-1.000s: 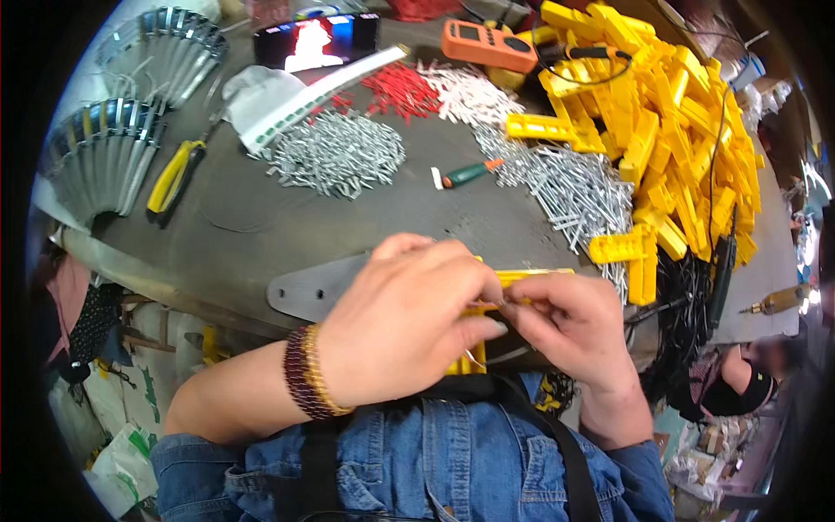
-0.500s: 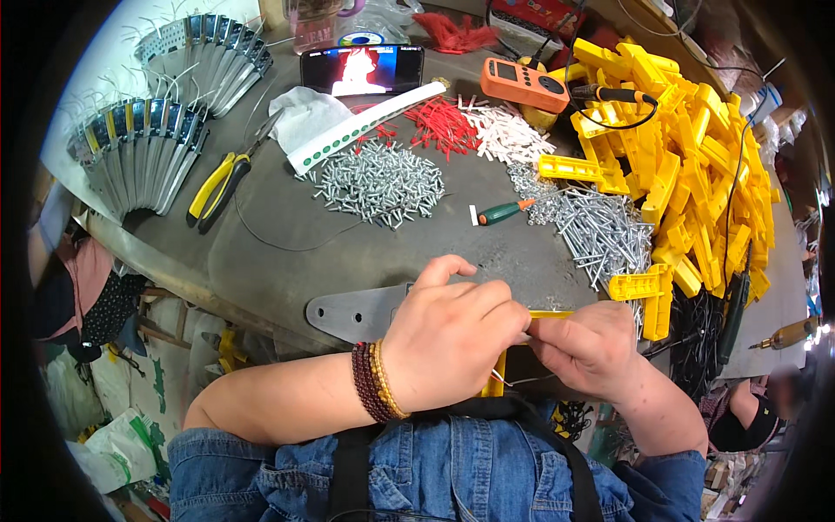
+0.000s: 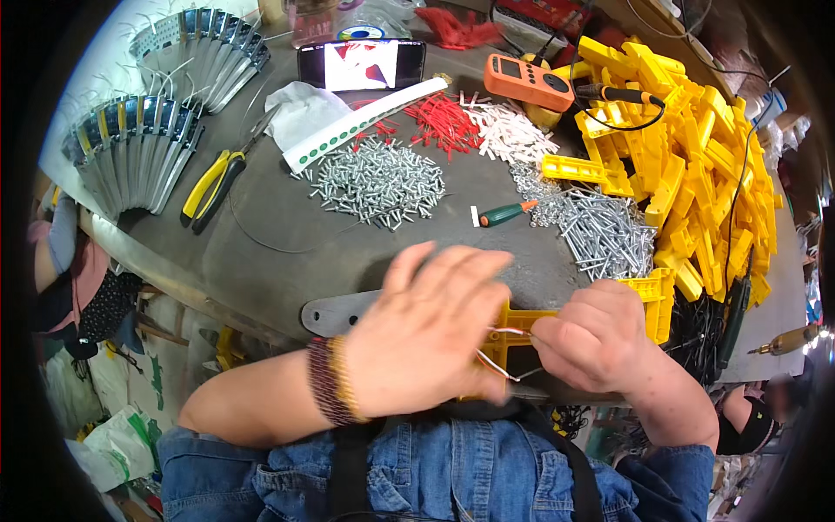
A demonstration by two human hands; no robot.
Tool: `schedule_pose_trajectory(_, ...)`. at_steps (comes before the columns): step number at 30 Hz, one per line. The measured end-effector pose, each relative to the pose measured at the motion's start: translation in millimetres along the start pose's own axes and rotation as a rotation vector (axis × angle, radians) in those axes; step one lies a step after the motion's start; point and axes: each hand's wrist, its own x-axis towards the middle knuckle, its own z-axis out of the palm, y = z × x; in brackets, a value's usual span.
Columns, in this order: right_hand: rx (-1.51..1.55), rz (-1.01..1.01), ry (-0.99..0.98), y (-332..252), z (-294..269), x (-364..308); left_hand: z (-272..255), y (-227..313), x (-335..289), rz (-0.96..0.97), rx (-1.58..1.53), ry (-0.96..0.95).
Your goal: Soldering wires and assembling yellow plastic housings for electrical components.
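My left hand [image 3: 430,335], a little blurred, is raised over the front of the table with its fingers stretched out and apart. My right hand [image 3: 591,335] is closed in a fist to its right, and a thin white wire [image 3: 497,366] with a reddish stretch runs between the hands into its fingers. Beneath both hands lies a yellow plastic housing [image 3: 522,317], partly covered. A grey metal plate with round holes [image 3: 335,313] sticks out to the left from under my left hand.
Beyond my hands lie piles of short screws [image 3: 378,183], long screws [image 3: 609,235], red sleeves [image 3: 442,126] and white sleeves [image 3: 509,132]. A screwdriver [image 3: 504,214], pliers [image 3: 213,191], an orange meter [image 3: 526,83], a phone [image 3: 361,65] and heaped yellow housings [image 3: 687,165] surround them.
My left hand has moved left and away from my right hand, its fingers opening from a pinch. More of the wire and the yellow housing now shows between the hands.
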Motion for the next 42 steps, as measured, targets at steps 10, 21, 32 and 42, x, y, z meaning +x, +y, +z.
schedule_pose_trajectory(10,-0.525,0.345,0.295,78.4,-53.4,-2.0,-90.1,-55.0,-26.3,-0.098,0.231,-0.182)
schedule_pose_trajectory(21,-0.159,0.718,0.357,221.4,-29.6,27.1,-41.4,-86.4,23.1,-0.318,0.459,-0.115)
schedule_pose_trajectory(32,-0.036,0.712,0.532,225.8,-16.6,26.2,-60.3,-65.6,18.8,-0.333,-0.149,0.152)
schedule_pose_trajectory(42,1.036,0.606,1.133,126.6,-56.8,1.2,-64.2,-5.4,-6.9,-0.254,-0.113,0.137)
